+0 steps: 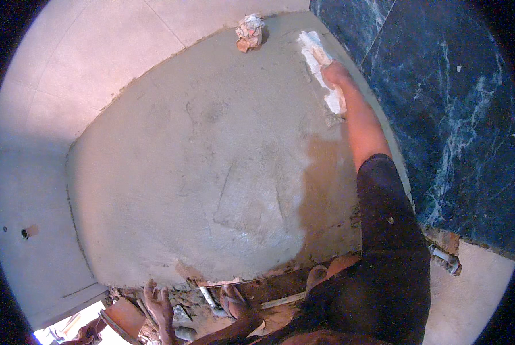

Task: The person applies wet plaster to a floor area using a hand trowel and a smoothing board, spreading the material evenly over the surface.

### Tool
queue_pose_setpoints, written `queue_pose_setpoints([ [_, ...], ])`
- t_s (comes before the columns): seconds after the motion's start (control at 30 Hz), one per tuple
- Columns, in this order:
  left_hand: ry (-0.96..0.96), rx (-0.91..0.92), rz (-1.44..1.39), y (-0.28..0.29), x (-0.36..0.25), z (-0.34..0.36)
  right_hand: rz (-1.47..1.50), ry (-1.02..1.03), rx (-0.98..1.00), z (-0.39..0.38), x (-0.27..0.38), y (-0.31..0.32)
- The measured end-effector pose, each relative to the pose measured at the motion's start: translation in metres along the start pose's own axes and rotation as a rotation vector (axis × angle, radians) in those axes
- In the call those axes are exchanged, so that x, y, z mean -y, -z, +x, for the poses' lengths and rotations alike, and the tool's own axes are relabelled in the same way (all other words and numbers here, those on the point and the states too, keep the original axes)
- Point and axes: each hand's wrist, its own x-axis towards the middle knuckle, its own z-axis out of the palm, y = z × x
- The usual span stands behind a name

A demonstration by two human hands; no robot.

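At the far right of a grey bed of wet mortar [154, 172], my right hand [337, 75] is closed round the handle of a plastering trowel [335, 102]. The trowel's long, pale blade lies on the mortar near the dark wall. My right arm reaches out in a dark sleeve. My left hand [158, 305] is at the near left edge of the bed, its fingers stretched out and apart with nothing seen in them. A bare foot [232, 300] shows to the right of that hand.
A crumpled paper wad [250, 33] lies at the far edge. Pale wall tiles [119, 46] border the left and back, dark veined stone [441, 115] the right. A white pipe [208, 297] and rubble lie along the near edge; another pipe end [446, 259] sticks out at right.
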Motion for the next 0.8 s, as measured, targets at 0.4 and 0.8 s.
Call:
queue_pose_setpoints([
  [0.4, 0.073, -0.015, -0.059, -0.001, 0.035, -0.019, -0.325, 0.213, 0.236, -0.065, -0.046, 0.028],
  [0.8, -0.126, 0.072, -0.064, -0.029, 0.009, 0.051, 0.054, -0.007, 0.179, -0.285, -0.008, -0.029],
])
